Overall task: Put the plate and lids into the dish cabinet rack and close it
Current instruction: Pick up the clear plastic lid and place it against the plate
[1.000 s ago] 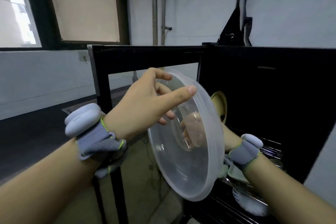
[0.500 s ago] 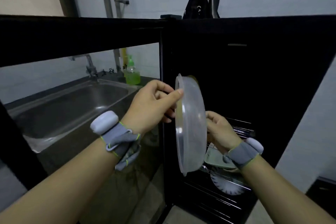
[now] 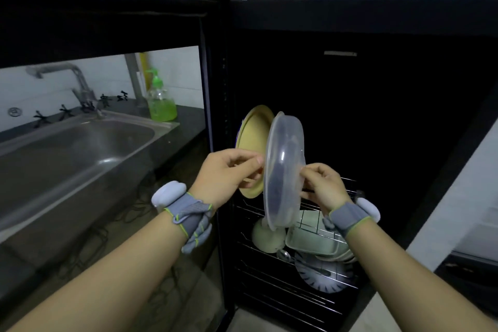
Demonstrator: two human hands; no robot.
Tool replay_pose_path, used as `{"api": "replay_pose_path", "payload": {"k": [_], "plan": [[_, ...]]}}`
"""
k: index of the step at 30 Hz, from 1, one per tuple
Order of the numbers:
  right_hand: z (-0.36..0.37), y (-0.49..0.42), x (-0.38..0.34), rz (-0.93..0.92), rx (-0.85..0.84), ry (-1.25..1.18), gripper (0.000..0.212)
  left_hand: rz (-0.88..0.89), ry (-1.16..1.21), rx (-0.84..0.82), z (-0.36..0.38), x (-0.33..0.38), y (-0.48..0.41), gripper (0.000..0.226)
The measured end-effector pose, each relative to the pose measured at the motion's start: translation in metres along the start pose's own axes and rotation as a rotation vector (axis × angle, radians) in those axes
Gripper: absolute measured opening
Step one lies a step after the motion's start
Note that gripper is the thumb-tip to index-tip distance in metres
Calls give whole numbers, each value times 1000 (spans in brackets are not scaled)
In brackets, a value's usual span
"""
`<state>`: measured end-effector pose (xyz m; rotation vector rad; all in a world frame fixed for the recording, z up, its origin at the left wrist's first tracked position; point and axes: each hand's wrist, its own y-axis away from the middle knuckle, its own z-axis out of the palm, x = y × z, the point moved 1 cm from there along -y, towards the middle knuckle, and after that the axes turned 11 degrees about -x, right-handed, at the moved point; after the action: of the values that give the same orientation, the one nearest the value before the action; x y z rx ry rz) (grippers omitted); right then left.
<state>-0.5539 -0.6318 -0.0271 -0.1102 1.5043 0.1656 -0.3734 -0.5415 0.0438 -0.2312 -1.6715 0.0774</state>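
At centre frame, both hands held a clear lid [image 3: 283,170] on edge in front of the open cabinet [image 3: 377,116]. The left hand [image 3: 229,170] pinched the lid's left rim between thumb and fingers, and the right hand [image 3: 323,186] pinched the right rim the same way. Just behind the lid, a yellow plate [image 3: 252,137] stood upright, partly hidden by the left hand. The lid's lower edge hung above the wire rack [image 3: 310,218], where a pale bowl [image 3: 268,237], a green tray [image 3: 312,242] and a white patterned plate [image 3: 323,275] lay lower down. At left of the frame sat a steel sink [image 3: 80,148] with a green soap bottle [image 3: 161,105] behind it.
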Motion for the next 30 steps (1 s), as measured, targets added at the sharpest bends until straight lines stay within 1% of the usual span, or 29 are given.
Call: {"api": "replay_pose_path", "payload": {"k": [5,10,12,14,16,17,20,24,26,30], "plan": [[-2,-39,10,40,74,30,19,-24,-32,24,-3,-26,-21,21],[-2,-76,27,58,118,36,18,-31,-132,-43,-6,-48,-40,31],[-1,-90,37,70,133,39,16,-43,-165,-64,-6,-57,-46,35],[1,-101,48,73,149,58,7,-82,-162,-80,-5,-64,-50,38],[3,-113,60,75,170,55,26,-131,-146,-97,-3,-73,-55,41],[5,-118,64,73,184,41,30,-157,-128,-110,-3,-78,-58,44],[13,-123,69,73,241,24,36,-194,-59,-131,2,-91,-65,49],[18,-127,77,68,292,25,40,-171,-91,-183,3,-107,-69,51],[16,-131,81,58,288,25,42,-148,-135,-188,3,-112,-72,53],[17,-137,88,61,236,-28,46,-183,-235,-192,0,-118,-76,63]]}}
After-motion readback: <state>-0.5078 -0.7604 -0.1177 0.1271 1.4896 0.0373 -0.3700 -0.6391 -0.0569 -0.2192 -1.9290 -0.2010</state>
